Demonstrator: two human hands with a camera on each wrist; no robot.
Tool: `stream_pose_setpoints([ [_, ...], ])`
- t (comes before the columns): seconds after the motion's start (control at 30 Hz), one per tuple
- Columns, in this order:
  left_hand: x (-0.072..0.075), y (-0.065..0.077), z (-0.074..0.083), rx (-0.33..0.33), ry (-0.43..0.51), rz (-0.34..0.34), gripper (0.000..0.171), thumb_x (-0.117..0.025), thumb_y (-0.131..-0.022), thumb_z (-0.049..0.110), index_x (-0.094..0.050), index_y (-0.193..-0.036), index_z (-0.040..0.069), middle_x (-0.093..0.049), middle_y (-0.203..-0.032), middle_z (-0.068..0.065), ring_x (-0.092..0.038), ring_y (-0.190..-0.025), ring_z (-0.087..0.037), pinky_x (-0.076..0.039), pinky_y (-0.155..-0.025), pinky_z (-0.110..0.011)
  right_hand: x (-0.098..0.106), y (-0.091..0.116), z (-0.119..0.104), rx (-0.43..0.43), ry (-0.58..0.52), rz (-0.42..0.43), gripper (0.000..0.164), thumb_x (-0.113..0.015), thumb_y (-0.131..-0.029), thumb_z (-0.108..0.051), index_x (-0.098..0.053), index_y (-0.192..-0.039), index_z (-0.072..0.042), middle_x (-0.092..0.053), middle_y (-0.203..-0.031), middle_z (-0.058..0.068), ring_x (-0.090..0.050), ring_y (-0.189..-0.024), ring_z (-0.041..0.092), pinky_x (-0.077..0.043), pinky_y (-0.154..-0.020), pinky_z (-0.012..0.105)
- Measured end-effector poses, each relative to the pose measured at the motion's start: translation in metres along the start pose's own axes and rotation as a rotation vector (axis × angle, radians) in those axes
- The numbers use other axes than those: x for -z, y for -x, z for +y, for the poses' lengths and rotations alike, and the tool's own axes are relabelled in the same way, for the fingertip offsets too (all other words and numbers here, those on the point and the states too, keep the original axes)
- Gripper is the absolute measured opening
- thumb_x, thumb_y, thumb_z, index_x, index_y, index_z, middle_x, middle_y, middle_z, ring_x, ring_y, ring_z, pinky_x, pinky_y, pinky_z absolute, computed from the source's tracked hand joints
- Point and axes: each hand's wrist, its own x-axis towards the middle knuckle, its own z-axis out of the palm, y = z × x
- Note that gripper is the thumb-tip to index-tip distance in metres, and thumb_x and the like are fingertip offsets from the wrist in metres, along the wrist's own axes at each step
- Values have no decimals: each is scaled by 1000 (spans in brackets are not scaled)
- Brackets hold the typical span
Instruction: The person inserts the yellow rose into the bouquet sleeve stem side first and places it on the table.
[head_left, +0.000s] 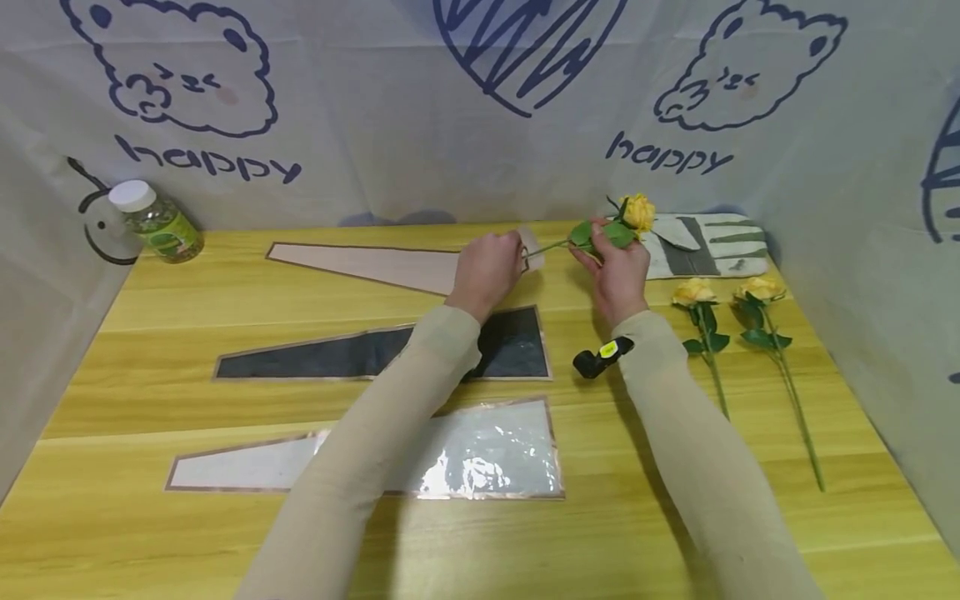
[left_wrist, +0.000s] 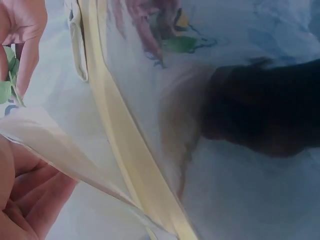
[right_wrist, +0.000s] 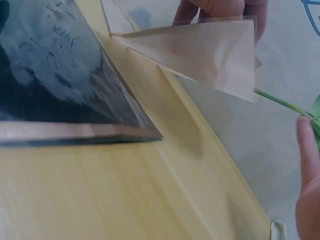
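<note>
At the back of the table my left hand (head_left: pixel 486 273) grips the wide end of a pale pink flower sleeve (head_left: pixel 367 262), whose narrow end points left. In the right wrist view the sleeve (right_wrist: pixel 215 57) has its wide mouth lifted off the table. My right hand (head_left: pixel 619 271) holds a yellow rose (head_left: pixel 638 213) by the leafy stem just below its bloom. The green stem (right_wrist: pixel 277 100) runs left to the sleeve's mouth; its lower end is hidden by the sleeve and left hand. A black sleeve (head_left: pixel 517 346) lies nearer, partly under the left arm.
A shiny white sleeve (head_left: pixel 487 454) lies nearest me. Two more yellow roses (head_left: pixel 693 292) lie at the right. Behind them is a striped work glove (head_left: pixel 720 246). A white-capped jar (head_left: pixel 161 225) stands at the back left, against the printed curtain (head_left: pixel 375 125).
</note>
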Motion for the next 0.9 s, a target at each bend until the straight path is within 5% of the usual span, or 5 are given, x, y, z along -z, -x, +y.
stream_pose_setpoints([
  [0.2,1,0,4,23,-37,33,21,-53,-101,18,-69,-96,6,-64,-73,-7,-58,-56,-19,-51,-51,-34,2,0,3,51,-128,-35,19,-64,-92,-2,-63,-110,6,-61,-114,21,-63,-110,37,-53,-85,40],
  [0.47,2,0,6,37,-63,130,22,-52,-102,20,-71,-101,10,-69,-78,-4,-64,-63,-21,-54,-56,-36,-3,5,11,-103,-109,-149,28,-63,-93,2,-59,-120,10,-64,-114,21,-63,-108,30,-50,-91,38],
  [0.7,-2,2,1,30,87,188,21,-55,-102,28,-74,-106,18,-73,-95,3,-67,-77,-19,-53,-62,-38,-7,4,14,-145,-86,-95,29,-62,-94,3,-51,-121,2,-65,-113,22,-66,-103,28,-50,-92,39],
  [0.9,-1,3,1,4,75,161,21,-55,-102,29,-74,-104,19,-70,-91,1,-64,-69,-18,-51,-58,-36,-6,2,11,-34,-16,-47,38,-57,-100,-8,-44,-135,-10,-59,-121,21,-59,-114,37,-54,-85,39],
])
